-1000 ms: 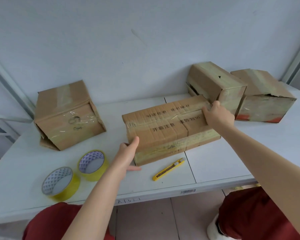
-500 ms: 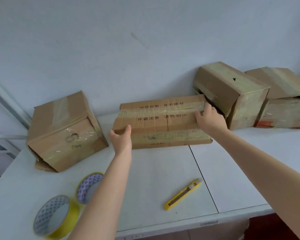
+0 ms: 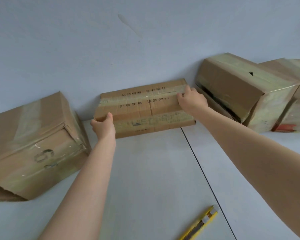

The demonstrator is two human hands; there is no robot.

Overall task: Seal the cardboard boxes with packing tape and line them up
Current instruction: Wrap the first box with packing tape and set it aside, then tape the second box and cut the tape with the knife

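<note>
Head view, boxes
- Flat box (image 3: pixel 144 108): on the white surface (image 3: pixel 151 179), its far edge against the wall (image 3: pixel 111 40); it sits between the left box (image 3: pixel 35 141) and the right box (image 3: pixel 241 90), apart from the first, close beside the second.
- Left hand (image 3: pixel 103 126): on the near left corner of the flat box, fingers curled over the top edge, pressed together, thumb on the front face.
- Right hand (image 3: pixel 191 99): at the right end of the top, fingers bent and gripping the top edge near the tape strip (image 3: pixel 145 96).
- Handling, as I judge it: stiff but worn cardboard, creased along the middle; it looks light enough for two hands. The taped faces look slick, so the corners and edges are the safer hold, one hand at each end as now.
- Contents: flat box closed and taped, contents hidden.
- Left box: tilted, a loose flap sticking out beneath; contents not visible.
- Right box: tilted, heavily taped, a dark gap along its lower left end; what is inside cannot be told.
- Far box (image 3: pixel 298 108): behind the right box, partly cut off; closed as far as shown.

Head view, tools
- Knife (image 3: pixel 200 222): yellow, on the surface well in front of the boxes, untouched.
</note>
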